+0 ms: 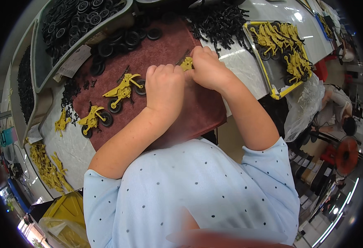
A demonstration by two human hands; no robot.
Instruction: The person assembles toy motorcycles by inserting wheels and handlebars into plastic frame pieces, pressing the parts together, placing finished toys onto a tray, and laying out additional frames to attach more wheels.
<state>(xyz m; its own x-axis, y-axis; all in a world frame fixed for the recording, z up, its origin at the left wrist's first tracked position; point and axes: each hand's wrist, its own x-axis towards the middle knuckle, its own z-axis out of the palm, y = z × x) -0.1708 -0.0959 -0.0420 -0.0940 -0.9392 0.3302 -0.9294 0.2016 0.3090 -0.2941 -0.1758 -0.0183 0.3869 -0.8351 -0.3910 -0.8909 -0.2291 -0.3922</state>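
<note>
Head view: the right hand (208,69) is pinching the yellow part (187,63) just leftward, its long axis hiding; the left hand (165,89) is resting curled alongside, pinch unclear.

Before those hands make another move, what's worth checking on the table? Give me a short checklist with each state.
1. Yellow toy piece between left hand and right hand: ok.
2. Wheels on that piece: cannot tell, hands hide it.
3. Toy motorcycle beside the left hand, two wheels on: ok.
4. Loose black wheels on the red cloth: ok.
5. Clear view of the left hand's grip: not ok.
</note>
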